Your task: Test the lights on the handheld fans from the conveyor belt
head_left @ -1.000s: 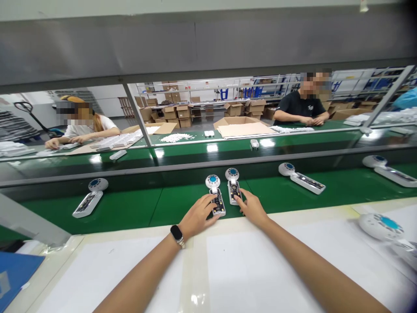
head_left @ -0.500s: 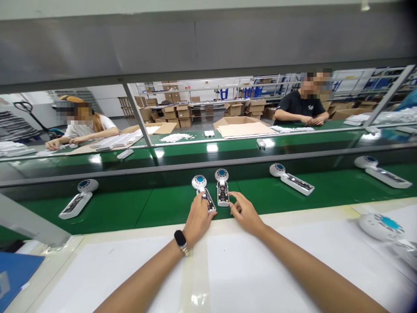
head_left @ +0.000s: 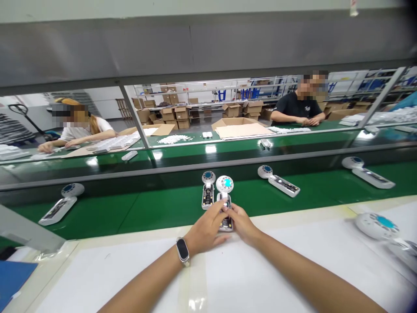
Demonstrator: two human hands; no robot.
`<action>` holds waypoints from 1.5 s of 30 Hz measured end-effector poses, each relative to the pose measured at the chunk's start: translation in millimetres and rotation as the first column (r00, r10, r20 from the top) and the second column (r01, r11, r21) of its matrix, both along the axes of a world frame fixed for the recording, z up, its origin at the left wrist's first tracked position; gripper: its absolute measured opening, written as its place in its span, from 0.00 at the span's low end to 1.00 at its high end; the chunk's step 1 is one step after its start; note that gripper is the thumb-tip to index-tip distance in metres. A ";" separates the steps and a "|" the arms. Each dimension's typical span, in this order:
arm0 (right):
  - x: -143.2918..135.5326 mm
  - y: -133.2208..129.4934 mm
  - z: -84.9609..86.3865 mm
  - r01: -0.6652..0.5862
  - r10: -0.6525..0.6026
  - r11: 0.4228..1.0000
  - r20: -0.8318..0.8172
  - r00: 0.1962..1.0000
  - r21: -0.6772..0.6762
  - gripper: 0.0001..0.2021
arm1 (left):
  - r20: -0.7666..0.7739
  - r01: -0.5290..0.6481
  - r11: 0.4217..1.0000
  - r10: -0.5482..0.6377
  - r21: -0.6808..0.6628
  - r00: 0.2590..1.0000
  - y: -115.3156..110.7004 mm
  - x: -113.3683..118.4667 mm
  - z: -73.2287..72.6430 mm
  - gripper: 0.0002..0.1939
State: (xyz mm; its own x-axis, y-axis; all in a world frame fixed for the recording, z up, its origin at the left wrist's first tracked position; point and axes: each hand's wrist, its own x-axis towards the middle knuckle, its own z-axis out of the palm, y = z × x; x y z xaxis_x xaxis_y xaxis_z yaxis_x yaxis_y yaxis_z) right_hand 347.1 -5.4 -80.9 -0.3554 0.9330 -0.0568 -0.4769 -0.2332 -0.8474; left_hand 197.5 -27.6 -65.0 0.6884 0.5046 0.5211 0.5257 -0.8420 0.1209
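Observation:
A white device with a round head and blue centre (head_left: 224, 184) is between my hands at the belt's near edge, its open body showing dark circuitry. My left hand (head_left: 206, 228) holds it from the left, fingers across the body. On its right side, my right hand (head_left: 244, 224) has its fingers closed around the body, which they partly hide. Just left of it, a similar device (head_left: 207, 195) lies on the green belt (head_left: 166, 202), touched by neither hand as far as I can see.
More devices lie on the belt at left (head_left: 58, 208) and right (head_left: 283, 184). Another device (head_left: 378, 226) rests on the white worktop (head_left: 276, 265). A metal post (head_left: 29, 228) stands at left. Two people work across the line, beside cartons and white parts.
The held device has moved right and nearer, past the upright one. My right hand left the upright device and took hold of the held one. The belt's devices have shifted left.

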 end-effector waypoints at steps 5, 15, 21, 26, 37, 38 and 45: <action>3.3 -2.9 8.2 -0.033 0.035 0.993 0.011 0.999 -0.116 0.16 | 0.206 -0.197 0.959 0.238 -0.203 0.949 6.1 -10.6 1.1 0.27; 2.1 -11.8 12.2 -0.195 0.185 0.980 0.194 0.963 0.031 0.22 | 0.266 -0.404 0.895 0.443 -0.189 0.856 7.8 -7.3 -2.9 0.27; 5.0 -12.3 15.2 -0.300 0.260 0.951 0.333 0.907 0.075 0.28 | 0.265 -0.437 0.874 0.482 -0.215 0.835 6.0 -6.9 2.5 0.25; 6.7 -12.1 15.4 -0.317 0.278 0.946 0.320 0.906 0.074 0.27 | 0.253 -0.437 0.874 0.481 -0.212 0.839 5.5 -6.9 3.8 0.24; 5.2 -15.5 16.1 -0.269 0.232 0.959 0.295 0.927 0.090 0.27 | 0.269 -0.420 0.885 0.463 -0.202 0.845 4.9 -6.8 4.5 0.24; 5.2 -15.3 15.3 -0.268 0.230 0.959 0.297 0.927 0.096 0.26 | 0.270 -0.415 0.886 0.459 -0.205 0.847 4.9 -6.9 4.5 0.25; 4.2 -12.2 8.0 -0.270 0.222 0.951 0.276 0.935 0.149 0.25 | 0.276 -0.407 0.889 0.452 -0.208 0.848 6.6 -8.3 2.5 0.26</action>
State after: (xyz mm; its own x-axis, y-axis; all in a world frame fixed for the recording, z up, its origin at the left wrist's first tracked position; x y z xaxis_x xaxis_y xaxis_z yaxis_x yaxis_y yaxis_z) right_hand 351.4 -17.5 -72.9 -0.5710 0.8209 -0.0130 -0.1887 -0.1466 -0.9710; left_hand 189.2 -21.0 -62.5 0.2017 0.7937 0.5739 0.7476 -0.5033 0.4334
